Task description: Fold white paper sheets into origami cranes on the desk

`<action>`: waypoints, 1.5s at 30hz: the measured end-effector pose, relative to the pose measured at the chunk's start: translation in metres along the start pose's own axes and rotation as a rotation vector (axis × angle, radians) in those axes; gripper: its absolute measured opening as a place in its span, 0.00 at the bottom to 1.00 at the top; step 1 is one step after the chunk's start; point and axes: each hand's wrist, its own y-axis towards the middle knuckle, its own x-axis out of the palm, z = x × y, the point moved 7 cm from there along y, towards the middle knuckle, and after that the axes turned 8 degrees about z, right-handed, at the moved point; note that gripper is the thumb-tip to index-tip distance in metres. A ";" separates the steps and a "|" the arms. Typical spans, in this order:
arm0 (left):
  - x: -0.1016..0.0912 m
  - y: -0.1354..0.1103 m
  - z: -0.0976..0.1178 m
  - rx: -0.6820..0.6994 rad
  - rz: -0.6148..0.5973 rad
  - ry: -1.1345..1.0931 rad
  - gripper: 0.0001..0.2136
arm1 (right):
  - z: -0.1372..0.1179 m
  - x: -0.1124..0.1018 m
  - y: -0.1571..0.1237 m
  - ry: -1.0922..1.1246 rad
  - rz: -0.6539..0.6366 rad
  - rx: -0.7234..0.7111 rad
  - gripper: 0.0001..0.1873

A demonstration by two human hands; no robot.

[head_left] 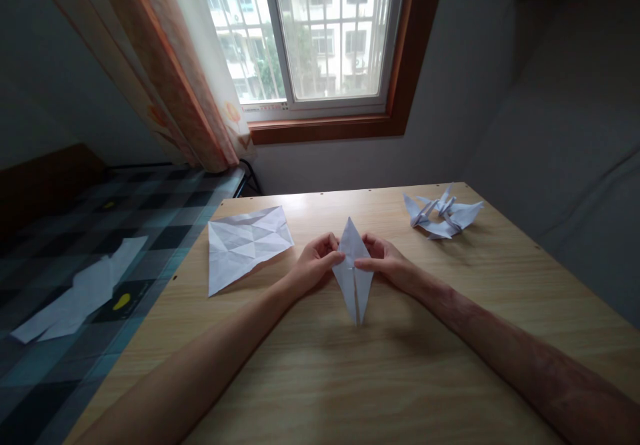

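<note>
Between my hands is a folded white paper, a narrow diamond with one point away from me and a slit running down its near half. My left hand grips its left edge, thumb on top and fingers curled behind. On the opposite edge, my right hand pinches the paper with the thumb lying across its middle. The fingers under the paper are partly hidden. Left of my hands lies a creased, unfolded paper sheet. Several folded paper cranes sit together at the far right of the table.
The light wooden table ends at a back edge below the window. To the left is a bed with a checked cover, with white paper pieces on it. A patterned curtain hangs beside the window.
</note>
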 end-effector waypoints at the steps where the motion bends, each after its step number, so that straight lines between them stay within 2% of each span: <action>1: 0.000 0.000 0.000 0.001 0.003 -0.006 0.21 | 0.000 -0.001 0.000 -0.008 0.011 -0.007 0.25; 9: -0.002 0.000 -0.001 0.005 -0.032 0.027 0.19 | -0.001 -0.002 -0.002 -0.020 0.037 -0.018 0.23; 12: -0.004 0.000 -0.001 0.031 -0.005 0.050 0.20 | 0.000 -0.002 -0.002 -0.048 0.054 -0.025 0.23; 15: -0.006 0.001 0.000 0.068 0.045 0.092 0.21 | -0.001 -0.006 -0.001 -0.055 0.130 -0.077 0.22; 20: -0.009 0.003 -0.002 0.082 0.124 0.122 0.22 | 0.003 -0.017 0.003 -0.019 0.282 -0.113 0.27; 24: -0.007 0.002 -0.001 0.092 0.109 0.111 0.24 | 0.005 -0.024 0.002 -0.033 0.337 -0.131 0.28; 33: 0.006 -0.005 0.002 0.025 -0.014 0.154 0.20 | -0.002 -0.027 -0.002 -0.086 0.374 -0.202 0.23; 39: 0.000 -0.002 0.002 0.043 0.036 0.081 0.32 | -0.001 -0.028 0.000 -0.068 0.392 -0.214 0.26; 41: -0.003 -0.001 0.001 0.059 0.061 0.083 0.31 | 0.000 -0.027 0.001 -0.078 0.380 -0.209 0.27; 45: -0.006 0.002 -0.001 0.084 0.090 0.078 0.24 | -0.001 -0.023 0.002 -0.101 0.335 -0.239 0.22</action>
